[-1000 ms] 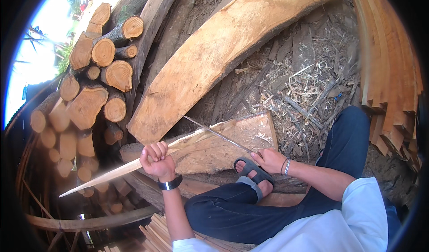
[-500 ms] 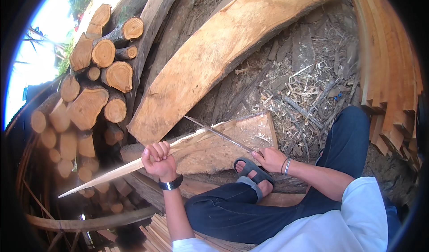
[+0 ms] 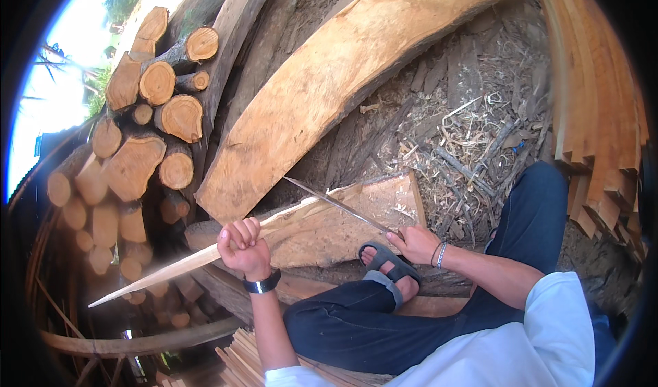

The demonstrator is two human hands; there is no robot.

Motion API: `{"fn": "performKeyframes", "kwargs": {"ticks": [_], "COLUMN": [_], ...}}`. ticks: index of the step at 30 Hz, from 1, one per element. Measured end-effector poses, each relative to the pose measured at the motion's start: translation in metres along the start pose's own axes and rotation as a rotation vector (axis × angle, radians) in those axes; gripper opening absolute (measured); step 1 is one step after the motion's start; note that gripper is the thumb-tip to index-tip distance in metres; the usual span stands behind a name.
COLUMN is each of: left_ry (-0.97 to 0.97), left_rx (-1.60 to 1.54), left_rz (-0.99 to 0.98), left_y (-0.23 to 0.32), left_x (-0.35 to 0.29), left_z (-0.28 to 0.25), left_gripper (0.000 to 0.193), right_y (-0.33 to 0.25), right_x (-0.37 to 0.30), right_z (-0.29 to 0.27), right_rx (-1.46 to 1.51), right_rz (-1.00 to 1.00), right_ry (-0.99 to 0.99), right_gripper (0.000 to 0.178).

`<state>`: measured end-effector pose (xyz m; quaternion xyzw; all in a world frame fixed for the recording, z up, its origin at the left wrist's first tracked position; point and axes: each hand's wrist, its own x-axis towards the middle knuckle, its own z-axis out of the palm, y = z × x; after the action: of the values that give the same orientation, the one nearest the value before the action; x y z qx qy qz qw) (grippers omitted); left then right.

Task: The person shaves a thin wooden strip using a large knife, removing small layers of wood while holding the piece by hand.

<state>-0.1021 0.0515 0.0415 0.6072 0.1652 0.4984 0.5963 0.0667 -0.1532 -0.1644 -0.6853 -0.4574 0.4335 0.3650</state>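
Observation:
My left hand, with a dark watch band at the wrist, is closed around a long, pale wooden stick. The stick tapers to a point at the far left, and beyond my fist it runs up to the right over a short thick plank. In my right fist is a long thin-bladed knife; its handle is hidden by the fingers. The blade slants up and to the left across the stick and the plank's top edge. Whether it touches the wood I cannot tell.
A broad curved slab stretches behind the plank. Stacked cut logs rise at the left, and sawn boards stand at the right. Wood shavings litter the ground. My sandalled foot rests close to the plank, below the blade.
Almost nothing differs. The pointed end of the stick has dipped very slightly; both hands keep their grip and place.

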Motion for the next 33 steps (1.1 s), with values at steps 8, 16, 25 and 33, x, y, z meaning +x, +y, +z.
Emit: {"fn": "performKeyframes", "kwargs": {"ticks": [8, 16, 25, 33], "left_ry": [-0.017, -0.012, -0.006, -0.027], "left_rx": [-0.019, -0.017, -0.022, 0.028], "left_rz": [0.015, 0.016, 0.014, 0.013], "left_y": [0.000, 0.000, 0.000, 0.000], "left_x": [-0.001, 0.000, -0.003, -0.001], "left_z": [-0.002, -0.001, -0.003, 0.007], "left_gripper": [0.040, 0.040, 0.040, 0.041], "right_y": [-0.013, 0.000, -0.031, -0.009], "right_x": [-0.006, 0.001, -0.012, -0.005], "right_z": [0.005, 0.003, -0.005, 0.001], "right_rx": [0.059, 0.027, -0.002, 0.062], "right_rz": [-0.175, -0.034, -0.190, -0.035], "right_ry": [0.032, 0.024, 0.020, 0.030], "right_gripper": [0.061, 0.060, 0.059, 0.061]}}
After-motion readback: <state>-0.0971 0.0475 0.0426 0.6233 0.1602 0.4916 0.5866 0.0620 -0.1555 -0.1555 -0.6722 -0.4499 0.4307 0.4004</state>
